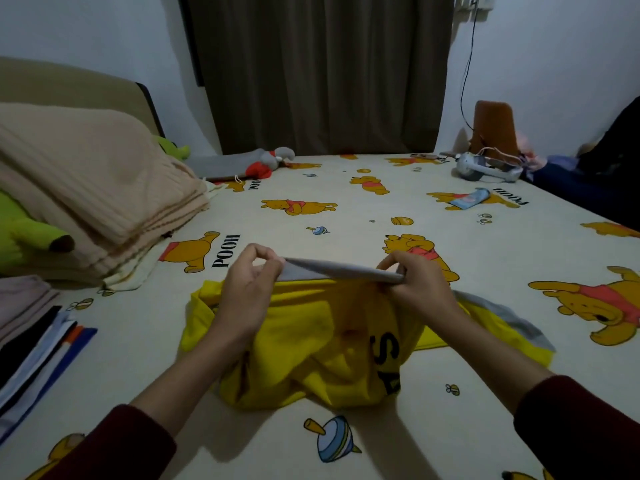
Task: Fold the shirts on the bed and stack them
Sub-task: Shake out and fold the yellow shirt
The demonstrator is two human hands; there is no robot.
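Observation:
A yellow shirt [311,344] with a grey band and black letters lies bunched on the bed [346,209] in front of me. Its grey edge [339,270] is stretched taut between my hands, a little above the sheet. My left hand [249,285] pinches the left end of that edge between thumb and fingers. My right hand [415,282] grips the right end with curled fingers. A grey-trimmed sleeve [512,323] trails to the right. A stack of folded shirts [38,348] in pink, black, white and blue sits at the left edge.
Folded beige blankets [86,188] and a green plush toy [27,233] fill the left side. A grey and red plush [266,161] lies at the far edge by the dark curtain. A white headset [485,168] with cables and a small tube [471,199] lie far right.

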